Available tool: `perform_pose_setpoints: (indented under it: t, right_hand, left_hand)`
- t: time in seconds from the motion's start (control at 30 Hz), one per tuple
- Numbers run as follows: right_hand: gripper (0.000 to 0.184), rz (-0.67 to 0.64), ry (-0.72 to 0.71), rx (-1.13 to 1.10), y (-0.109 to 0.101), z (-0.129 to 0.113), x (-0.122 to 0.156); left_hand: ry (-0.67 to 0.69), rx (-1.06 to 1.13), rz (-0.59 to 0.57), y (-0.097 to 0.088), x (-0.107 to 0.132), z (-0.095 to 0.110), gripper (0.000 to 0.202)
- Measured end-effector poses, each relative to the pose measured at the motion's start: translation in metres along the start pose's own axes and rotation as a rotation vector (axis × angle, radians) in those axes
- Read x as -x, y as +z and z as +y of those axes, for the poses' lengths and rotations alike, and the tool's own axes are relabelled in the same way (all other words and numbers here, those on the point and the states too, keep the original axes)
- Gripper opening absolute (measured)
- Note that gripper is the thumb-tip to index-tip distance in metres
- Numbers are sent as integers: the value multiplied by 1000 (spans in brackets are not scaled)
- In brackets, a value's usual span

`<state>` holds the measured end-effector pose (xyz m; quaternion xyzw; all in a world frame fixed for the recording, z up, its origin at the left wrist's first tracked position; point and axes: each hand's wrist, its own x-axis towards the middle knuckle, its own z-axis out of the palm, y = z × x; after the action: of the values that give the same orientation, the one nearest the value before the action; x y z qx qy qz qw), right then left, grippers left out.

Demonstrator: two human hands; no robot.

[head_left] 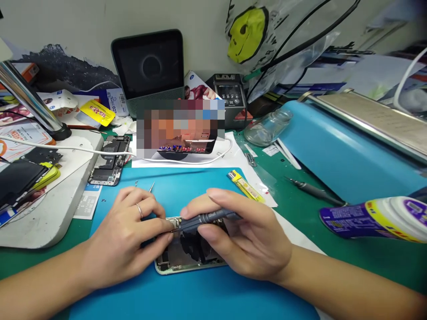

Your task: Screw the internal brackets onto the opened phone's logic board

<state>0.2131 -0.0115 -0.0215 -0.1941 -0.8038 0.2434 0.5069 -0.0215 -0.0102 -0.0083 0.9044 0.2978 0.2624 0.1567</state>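
An opened phone body [187, 260] lies on the blue work mat [187, 293], its insides showing. My right hand [247, 240] is closed around a dark screwdriver [207, 219] whose tip points left onto the phone's top edge. My left hand [128, 235], with a ring on one finger, rests on the phone's left side, fingers curled and pinching near the screwdriver tip. Whether those fingers hold a small part I cannot make out.
Another stripped phone [110, 162] lies at the mat's far left corner. Two small screws [151, 186] sit beside it. A yellow packet [245, 186], a second screwdriver [313, 191], a glass jar [267, 126], a purple-and-white tube [373, 218] and a blue sloped pad [336, 151] lie to the right.
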Motion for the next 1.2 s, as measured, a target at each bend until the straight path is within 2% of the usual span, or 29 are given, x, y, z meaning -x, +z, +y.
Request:
perform_pose_setpoints:
  t: [0.2,0.33,0.8,1.2]
  right_hand:
    - [65,-68,-128,61,0,0,-2]
    - [61,-71,-156,87,-1,-1,-3]
    - [72,4,-38,22,-3,0,-1]
    - [69,22,-25,34,-4,-1,-2]
  left_hand:
    - [8,4,9,0,0,1,18]
    - [18,-3,8,0,-1,2,17]
    - [9,-13,1,1,1,-2,13]
    - [-2,-3,13,0,1,-2,10]
